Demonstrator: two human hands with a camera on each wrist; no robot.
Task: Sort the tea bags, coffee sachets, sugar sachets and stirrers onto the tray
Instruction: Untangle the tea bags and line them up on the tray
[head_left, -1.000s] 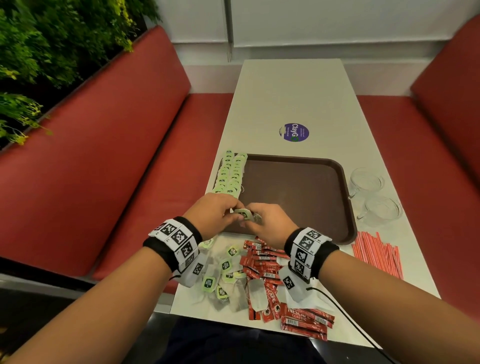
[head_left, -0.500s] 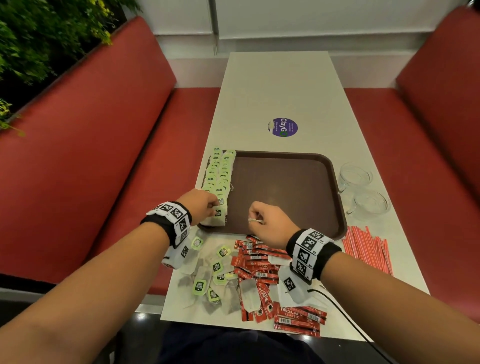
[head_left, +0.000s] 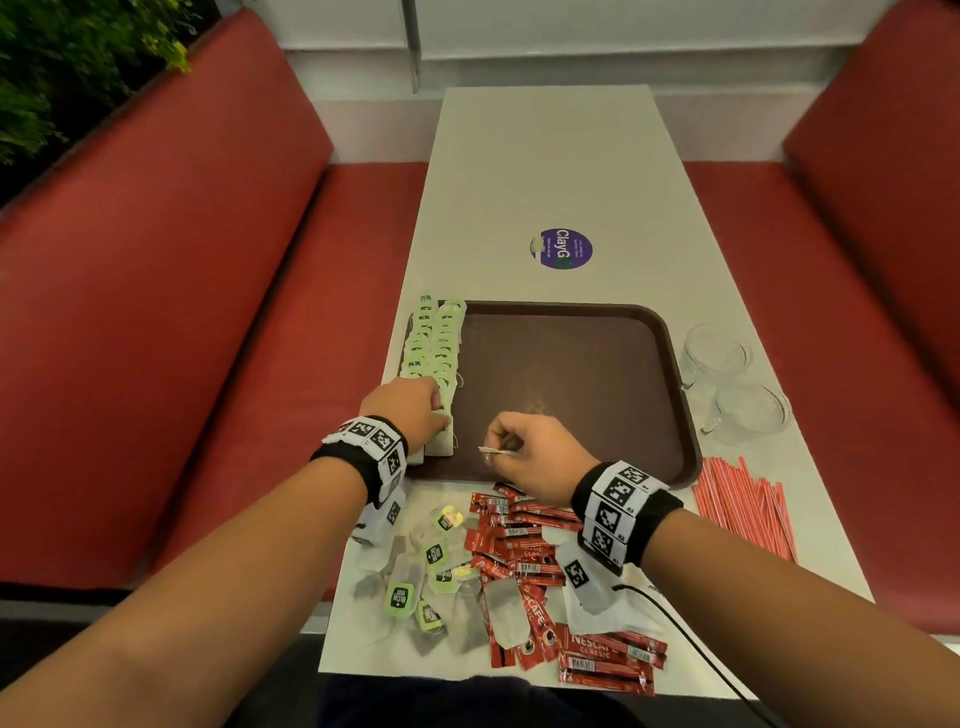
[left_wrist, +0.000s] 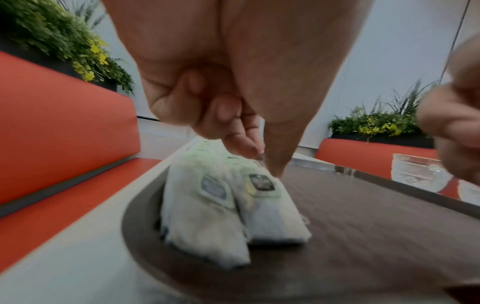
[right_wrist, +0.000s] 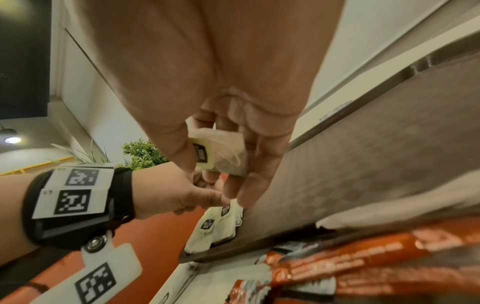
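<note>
A brown tray (head_left: 571, 374) lies mid-table with two rows of green-tagged tea bags (head_left: 434, 343) along its left edge. My left hand (head_left: 441, 413) is at the near end of those rows; thumb and index finger pinch the top of the nearest tea bag (left_wrist: 270, 201), the other fingers curled in. My right hand (head_left: 498, 452) hovers over the tray's near edge and pinches one tea bag (right_wrist: 223, 152) between thumb and fingers. Loose tea bags (head_left: 434, 566) and red coffee sachets (head_left: 524, 540) lie in front of the tray. Red-striped stirrers (head_left: 743, 504) lie at the right.
Two clear glass cups (head_left: 719, 353) (head_left: 753, 413) stand right of the tray. A purple round sticker (head_left: 563, 248) is on the table beyond it. Red bench seats run along both sides, and a black cable trails from my right wrist.
The hands, together over the tray's near edge a second ago, have parted. My left hand went left to the near end of the tea bag rows; my right hand kept a tea bag.
</note>
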